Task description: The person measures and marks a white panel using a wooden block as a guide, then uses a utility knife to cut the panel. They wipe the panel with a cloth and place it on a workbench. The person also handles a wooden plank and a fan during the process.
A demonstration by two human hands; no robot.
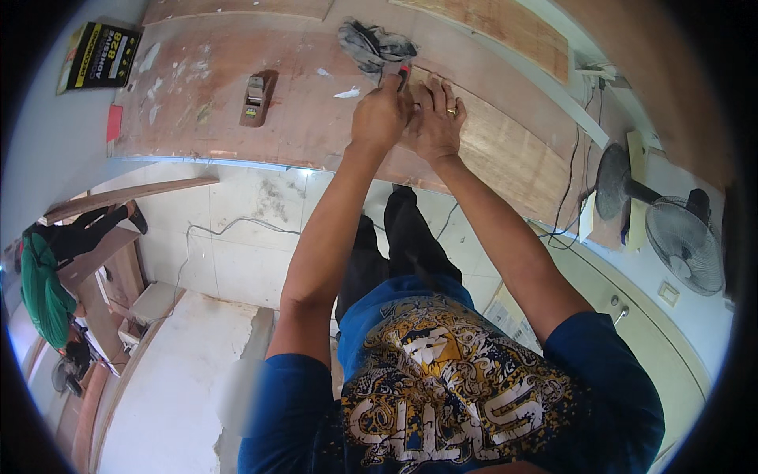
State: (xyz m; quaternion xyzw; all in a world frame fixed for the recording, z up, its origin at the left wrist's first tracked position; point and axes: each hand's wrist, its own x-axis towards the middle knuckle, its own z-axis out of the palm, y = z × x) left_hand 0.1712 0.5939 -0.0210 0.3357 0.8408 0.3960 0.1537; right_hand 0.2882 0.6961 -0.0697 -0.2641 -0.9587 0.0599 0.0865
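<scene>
My left hand is closed around a slim tool with a red-and-black end; most of it is hidden in the fist, so its exact kind does not show. Right beside it, my right hand lies with fingers stretched out on a pale wood veneer sheet, a ring on one finger. The sheet rests on the stained workbench. Just beyond my left hand is a crumpled grey rag. A small wooden hand plane sits farther left, and a white scrap lies between.
A black-and-yellow adhesive container stands at the far left. Two fans are at the right, with black cords near the bench end. Wood boards lie along the back. A co-worker in green is at the lower left.
</scene>
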